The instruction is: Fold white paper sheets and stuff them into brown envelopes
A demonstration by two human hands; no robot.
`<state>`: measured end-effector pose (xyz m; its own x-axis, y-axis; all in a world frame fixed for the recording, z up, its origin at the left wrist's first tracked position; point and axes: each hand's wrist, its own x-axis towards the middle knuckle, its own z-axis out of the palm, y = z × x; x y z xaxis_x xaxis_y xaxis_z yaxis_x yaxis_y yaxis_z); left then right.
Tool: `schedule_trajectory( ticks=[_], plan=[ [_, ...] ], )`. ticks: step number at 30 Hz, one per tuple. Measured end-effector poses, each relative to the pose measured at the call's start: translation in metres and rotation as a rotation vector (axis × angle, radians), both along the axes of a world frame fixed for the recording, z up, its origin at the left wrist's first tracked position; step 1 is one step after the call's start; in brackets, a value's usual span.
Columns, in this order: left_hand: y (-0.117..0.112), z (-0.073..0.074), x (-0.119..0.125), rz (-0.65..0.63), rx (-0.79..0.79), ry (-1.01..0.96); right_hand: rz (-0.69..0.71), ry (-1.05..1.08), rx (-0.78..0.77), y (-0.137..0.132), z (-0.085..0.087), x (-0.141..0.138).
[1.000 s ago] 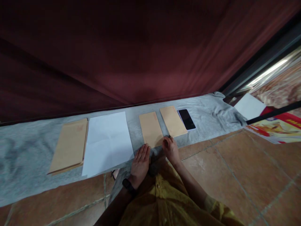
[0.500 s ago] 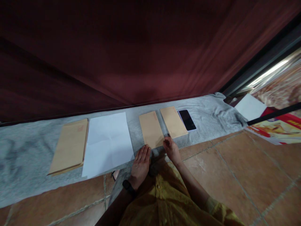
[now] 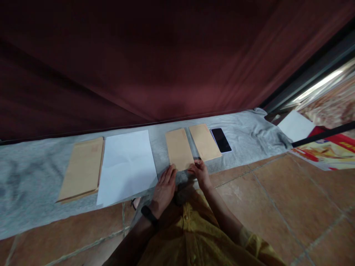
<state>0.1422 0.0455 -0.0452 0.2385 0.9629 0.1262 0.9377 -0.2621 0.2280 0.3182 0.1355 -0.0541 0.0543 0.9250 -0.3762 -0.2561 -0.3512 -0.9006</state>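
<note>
Head view: the middle envelope [image 3: 179, 148], likely light, easily creased, best edge-held, is lying on grey cloth [image 3: 249, 133], left hand [image 3: 164, 188] resting flat-fingered at its near edge, right hand's [image 3: 202, 176] corner grip unclear.

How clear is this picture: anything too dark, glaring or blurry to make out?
In the head view, light is dim and the dark red cloth fades nearly to black at the top; in the head view, a bright streak glares at right; also in the head view, the middle envelope's red print is too soft to read.
</note>
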Motion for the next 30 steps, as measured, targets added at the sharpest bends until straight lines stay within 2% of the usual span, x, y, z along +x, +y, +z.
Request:
schedule_trajectory(
  ticks=[9, 13, 23, 25, 30],
  plan=[
    [0.023, 0.007, 0.009, 0.014, 0.006, 0.029, 0.001, 0.007, -0.017, 0.006, -0.001, -0.007],
    [0.023, 0.006, 0.011, 0.005, -0.006, 0.062, -0.002, -0.056, 0.026, 0.005, -0.004, -0.01],
    [0.022, 0.001, 0.013, 0.017, 0.006, 0.08, 0.128, -0.296, 0.113, 0.008, -0.001, -0.001],
    [0.022, 0.002, 0.014, 0.021, 0.004, 0.079, 0.162, -0.415, 0.16, 0.007, 0.001, 0.0],
    [0.022, 0.001, 0.014, 0.024, 0.001, 0.072, 0.228, -0.919, 0.328, 0.001, 0.009, 0.003]
  ],
)
